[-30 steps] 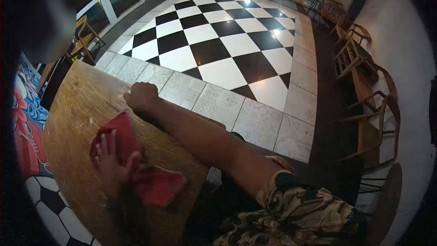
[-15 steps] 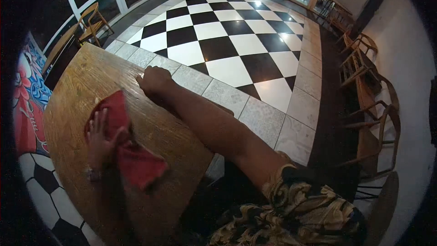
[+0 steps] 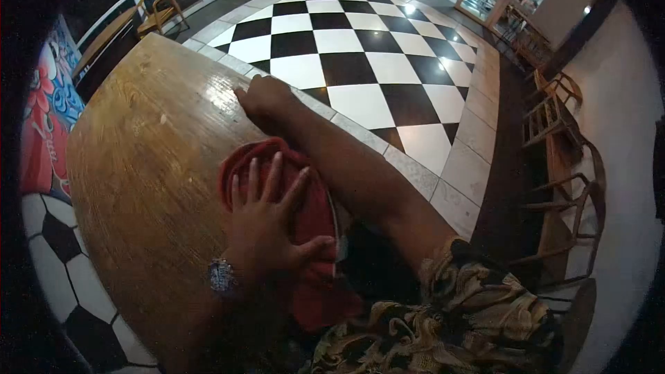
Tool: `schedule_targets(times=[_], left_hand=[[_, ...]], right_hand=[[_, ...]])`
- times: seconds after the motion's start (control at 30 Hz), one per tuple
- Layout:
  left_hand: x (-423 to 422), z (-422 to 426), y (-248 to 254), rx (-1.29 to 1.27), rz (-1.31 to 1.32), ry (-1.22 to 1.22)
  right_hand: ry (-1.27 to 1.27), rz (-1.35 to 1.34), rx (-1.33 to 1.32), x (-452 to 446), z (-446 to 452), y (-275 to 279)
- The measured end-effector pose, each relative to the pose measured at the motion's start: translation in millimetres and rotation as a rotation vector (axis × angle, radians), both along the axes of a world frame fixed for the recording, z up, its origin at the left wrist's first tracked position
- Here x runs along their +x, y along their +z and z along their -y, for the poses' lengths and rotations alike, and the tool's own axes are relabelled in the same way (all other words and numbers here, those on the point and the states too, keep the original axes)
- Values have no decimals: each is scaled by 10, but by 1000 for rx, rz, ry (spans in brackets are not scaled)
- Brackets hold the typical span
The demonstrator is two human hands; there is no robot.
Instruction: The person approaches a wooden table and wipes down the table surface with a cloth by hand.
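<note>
My left hand [image 3: 267, 218] lies flat with its fingers spread on a red cloth [image 3: 315, 197], pressing it against the wooden table [image 3: 145, 159]. The cloth is bunched around the fingertips, and its lower part hangs over the table's near right edge. A metal watch is on the left wrist. My right hand [image 3: 270, 104] is closed over the right-hand edge of the table, its fingers curled and partly hidden. The right forearm reaches across above the cloth.
Beyond the table is a black-and-white checkered floor [image 3: 374, 73]. Wooden chairs [image 3: 571, 215] line the wall on the right. Another wooden chair [image 3: 161, 8] stands by the windows at the back left. A colourful painted panel [image 3: 48, 125] is on the left.
My left hand has slid the red cloth right across the table to its near right edge. My right hand stays on the table edge. The view has shifted slightly.
</note>
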State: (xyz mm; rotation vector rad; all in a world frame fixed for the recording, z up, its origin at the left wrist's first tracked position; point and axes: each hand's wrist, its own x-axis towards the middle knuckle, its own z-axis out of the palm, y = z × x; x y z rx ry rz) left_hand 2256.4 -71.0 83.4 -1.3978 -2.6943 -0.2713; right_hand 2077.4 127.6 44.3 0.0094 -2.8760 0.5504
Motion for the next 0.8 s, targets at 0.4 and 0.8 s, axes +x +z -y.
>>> schedule_targets(times=[0.4, 0.8], left_hand=[[-1910, 1684, -525, -35, -118, 627], [-751, 620, -174, -110, -63, 453]], right_hand=[[68, 48, 81, -61, -53, -86], [-44, 256, 75, 105, 82, 292]])
